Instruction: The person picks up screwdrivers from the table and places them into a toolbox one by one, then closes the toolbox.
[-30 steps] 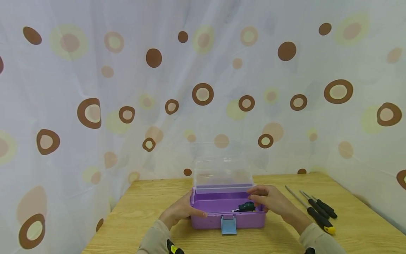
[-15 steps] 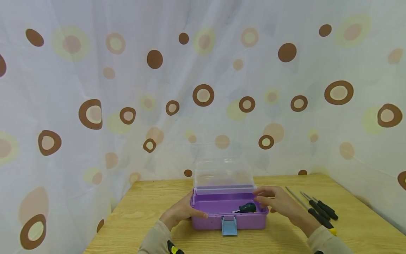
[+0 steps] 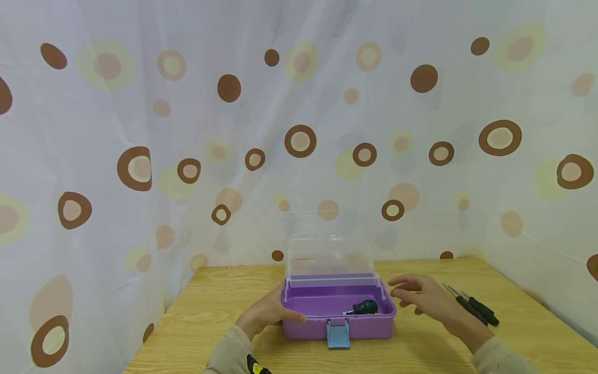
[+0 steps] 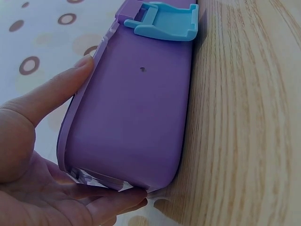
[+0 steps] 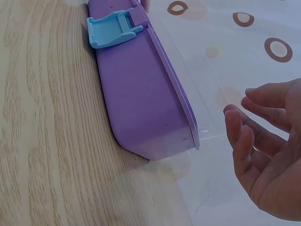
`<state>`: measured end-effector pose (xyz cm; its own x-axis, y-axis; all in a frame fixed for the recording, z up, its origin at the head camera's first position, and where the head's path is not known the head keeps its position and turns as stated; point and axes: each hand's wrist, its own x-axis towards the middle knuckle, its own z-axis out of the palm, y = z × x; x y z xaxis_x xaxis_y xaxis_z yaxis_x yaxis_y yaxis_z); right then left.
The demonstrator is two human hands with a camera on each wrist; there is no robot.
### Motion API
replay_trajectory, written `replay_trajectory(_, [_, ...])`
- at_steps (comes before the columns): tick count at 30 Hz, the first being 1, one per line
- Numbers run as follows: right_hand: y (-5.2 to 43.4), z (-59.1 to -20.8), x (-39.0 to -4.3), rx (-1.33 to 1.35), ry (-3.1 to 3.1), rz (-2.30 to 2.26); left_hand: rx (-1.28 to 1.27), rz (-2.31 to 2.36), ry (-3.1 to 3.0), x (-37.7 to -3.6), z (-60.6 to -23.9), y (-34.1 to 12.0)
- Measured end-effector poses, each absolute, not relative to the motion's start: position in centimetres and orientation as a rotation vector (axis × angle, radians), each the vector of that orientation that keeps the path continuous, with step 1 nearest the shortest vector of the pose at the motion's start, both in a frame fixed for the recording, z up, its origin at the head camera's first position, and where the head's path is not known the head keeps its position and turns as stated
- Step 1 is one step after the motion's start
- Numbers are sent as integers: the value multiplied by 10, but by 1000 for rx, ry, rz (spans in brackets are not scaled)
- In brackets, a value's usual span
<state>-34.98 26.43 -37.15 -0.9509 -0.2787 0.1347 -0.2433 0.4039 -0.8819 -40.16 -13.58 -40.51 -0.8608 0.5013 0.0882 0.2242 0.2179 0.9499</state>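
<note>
Purple box (image 3: 306, 329): clear lid (image 3: 329, 255) up.
My left hand (image 3: 266, 314): gripping the box's left end.
My right hand (image 3: 430, 299): released, empty, just right of the box.
Green screwdriver (image 3: 366, 307): inside the box, seemingly done.
Black screwdrivers (image 3: 484, 310): right of the box, likely remaining.

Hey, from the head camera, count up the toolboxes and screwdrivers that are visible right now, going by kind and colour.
Purple toolbox: 1
Green-handled screwdriver: 1
Black-handled screwdrivers: 2
Total visible: 4
</note>
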Motion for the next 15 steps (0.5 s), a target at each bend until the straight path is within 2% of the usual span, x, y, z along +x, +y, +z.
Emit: replay_trajectory(15, [302,-374,-336,-379,2639,-1628,692,1698,2239,-405,-407,-136])
